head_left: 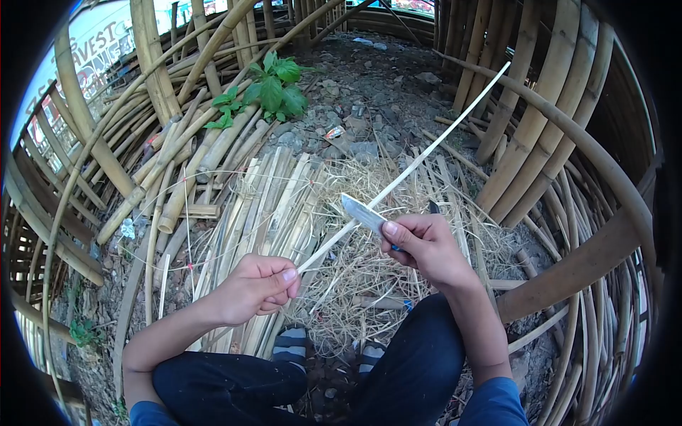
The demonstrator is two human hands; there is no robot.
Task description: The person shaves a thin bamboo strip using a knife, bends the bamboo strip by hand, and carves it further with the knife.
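Note:
A long pale bamboo strip (440, 138) runs diagonally from the lower middle to the upper right. My left hand (260, 285) is closed around its lower end. In my right hand (420, 248) is a knife (362, 213), gripped with the fingers closed round its handle. The blade points up and left and crosses over the strip at about its middle; whether it touches the strip I cannot tell. A bit of blue shows under my right fingers.
Split bamboo strips (266, 195) lie on the ground at the centre left, beside curly shavings (362, 284). Bamboo poles (554, 106) stand at the right, and a thick one slants near my right arm. A leafy plant (273, 92) grows behind the strips.

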